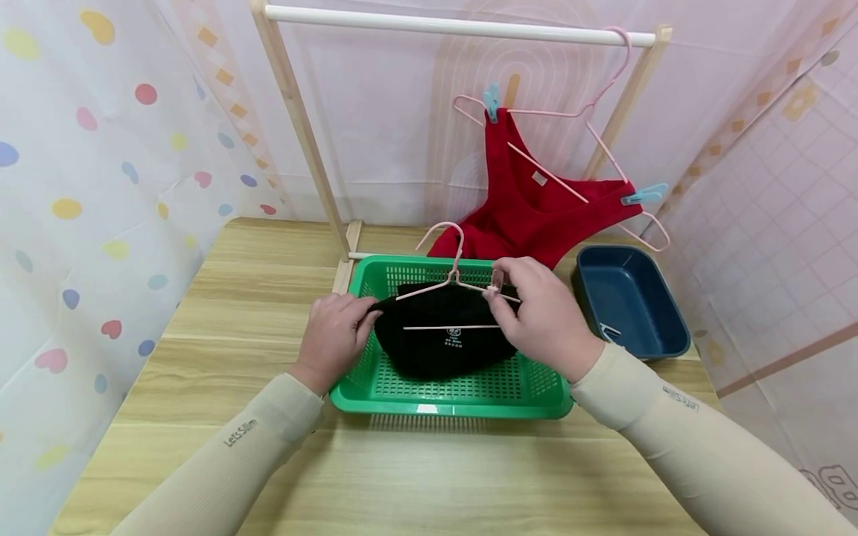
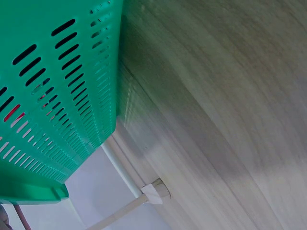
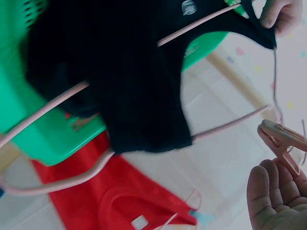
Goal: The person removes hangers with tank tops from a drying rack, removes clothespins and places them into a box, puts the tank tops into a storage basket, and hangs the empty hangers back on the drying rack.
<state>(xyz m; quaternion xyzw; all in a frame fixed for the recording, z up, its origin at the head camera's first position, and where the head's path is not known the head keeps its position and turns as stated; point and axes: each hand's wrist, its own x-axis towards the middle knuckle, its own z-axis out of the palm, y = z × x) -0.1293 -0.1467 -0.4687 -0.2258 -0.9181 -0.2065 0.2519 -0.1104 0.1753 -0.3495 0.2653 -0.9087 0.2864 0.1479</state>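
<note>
A black tank top with a small white print hangs on a pink hanger, over the green basket. At the left, my left hand pinches the top's shoulder strap; the right wrist view shows its thumb and fingers on the black cloth. My right hand holds a pink clothespin between thumb and fingers, beside the hanger's right arm. Only a sliver of the left hand shows at the lower left corner of the left wrist view.
Behind the basket stands a wooden rack with a white bar. A red tank top hangs there on another pink hanger, held by blue clothespins. To the right is a dark blue bin with a pale clothespin inside.
</note>
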